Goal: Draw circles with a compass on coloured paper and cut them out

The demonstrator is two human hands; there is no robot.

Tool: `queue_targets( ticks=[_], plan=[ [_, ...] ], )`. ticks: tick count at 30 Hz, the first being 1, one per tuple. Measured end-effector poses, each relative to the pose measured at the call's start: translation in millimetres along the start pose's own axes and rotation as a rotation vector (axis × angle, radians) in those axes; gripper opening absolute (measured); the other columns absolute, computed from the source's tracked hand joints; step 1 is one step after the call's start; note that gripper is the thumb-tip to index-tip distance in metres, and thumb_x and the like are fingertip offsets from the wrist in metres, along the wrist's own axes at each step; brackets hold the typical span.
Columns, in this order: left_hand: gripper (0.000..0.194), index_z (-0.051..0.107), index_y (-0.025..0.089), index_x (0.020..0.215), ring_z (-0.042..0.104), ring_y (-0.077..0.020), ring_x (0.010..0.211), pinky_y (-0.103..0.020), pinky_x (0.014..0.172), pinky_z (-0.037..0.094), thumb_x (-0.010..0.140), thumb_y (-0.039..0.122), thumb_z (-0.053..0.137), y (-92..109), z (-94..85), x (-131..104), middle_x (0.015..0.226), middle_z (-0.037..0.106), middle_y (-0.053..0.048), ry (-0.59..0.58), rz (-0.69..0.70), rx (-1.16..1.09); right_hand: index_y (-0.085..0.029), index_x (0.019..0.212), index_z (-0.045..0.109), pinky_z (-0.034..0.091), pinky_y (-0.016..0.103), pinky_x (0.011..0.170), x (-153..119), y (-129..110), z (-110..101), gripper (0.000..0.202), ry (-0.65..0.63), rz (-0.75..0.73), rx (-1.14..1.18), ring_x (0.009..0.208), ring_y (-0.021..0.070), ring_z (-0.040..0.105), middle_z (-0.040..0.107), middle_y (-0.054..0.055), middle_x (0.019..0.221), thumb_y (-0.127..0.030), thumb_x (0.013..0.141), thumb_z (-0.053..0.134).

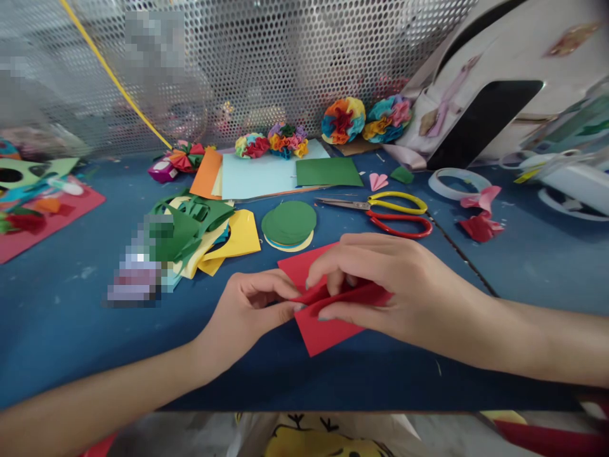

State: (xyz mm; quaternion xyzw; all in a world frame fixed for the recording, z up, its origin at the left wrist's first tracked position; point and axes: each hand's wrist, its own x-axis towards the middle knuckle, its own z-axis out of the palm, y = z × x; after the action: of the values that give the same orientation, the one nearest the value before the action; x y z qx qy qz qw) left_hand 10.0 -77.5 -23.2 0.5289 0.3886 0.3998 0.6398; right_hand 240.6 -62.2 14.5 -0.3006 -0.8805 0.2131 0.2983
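Observation:
A red paper sheet (328, 339), creased and partly folded in its middle, is held between both hands above the blue table. My left hand (252, 304) pinches its left edge between thumb and fingers. My right hand (385, 285) grips the raised fold from the right, its thumb on the near side and fingers curled over the far side. Just beyond the sheet lie a stack of green paper circles (289, 222) and open scissors (380, 209) with yellow and red handles.
Green paper scraps (190, 222) and yellow paper (240, 235) lie left of the circles. Farther back are light blue sheets (257, 178), a green rectangle (328, 171) and paper flowers (343, 120). A tape roll (457, 184) and a phone (485, 120) against a white bag stand right.

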Motion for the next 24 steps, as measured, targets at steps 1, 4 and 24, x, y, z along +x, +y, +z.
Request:
queue_targets(
  ticks=[1, 4, 24],
  plan=[
    [0.015, 0.084, 0.021, 0.074, 0.065, -0.0142, 0.073, -0.025, 0.07, 0.052, 0.074, 0.031, 0.095, 0.6, 0.5, 0.3, 0.076, 0.073, -0.003, -0.001, 0.0, -0.005, -0.023, 0.099, 0.067, 0.044, 0.024, 0.067, 0.0, -0.1, 0.0, 0.014, 0.001, 0.0, 0.0, 0.076, 0.0146, 0.064, 0.068, -0.003, 0.078, -0.019, 0.091, 0.078],
    [0.018, 0.083, 0.02, 0.072, 0.064, -0.0133, 0.07, -0.024, 0.067, 0.051, 0.073, 0.032, 0.096, 2.5, 2.0, 0.6, 0.073, 0.072, -0.002, -0.007, 0.008, -0.004, -0.023, 0.099, 0.067, 0.044, 0.024, 0.067, 0.4, -0.6, -0.3, 0.014, -0.004, 0.005, -0.006, 0.076, 0.0149, 0.065, 0.068, -0.003, 0.078, -0.018, 0.091, 0.078],
    [0.019, 0.082, 0.02, 0.081, 0.067, -0.009, 0.07, -0.014, 0.068, 0.054, 0.094, 0.014, 0.07, 5.1, -1.3, -6.6, 0.077, 0.074, 0.0, -0.032, 0.2, 0.183, -0.023, 0.092, 0.07, 0.04, 0.024, 0.066, 4.9, 4.7, -3.3, 0.01, -0.076, 0.046, -0.017, 0.081, 0.0149, 0.061, 0.07, -0.002, 0.084, -0.015, 0.091, 0.076]
  ],
)
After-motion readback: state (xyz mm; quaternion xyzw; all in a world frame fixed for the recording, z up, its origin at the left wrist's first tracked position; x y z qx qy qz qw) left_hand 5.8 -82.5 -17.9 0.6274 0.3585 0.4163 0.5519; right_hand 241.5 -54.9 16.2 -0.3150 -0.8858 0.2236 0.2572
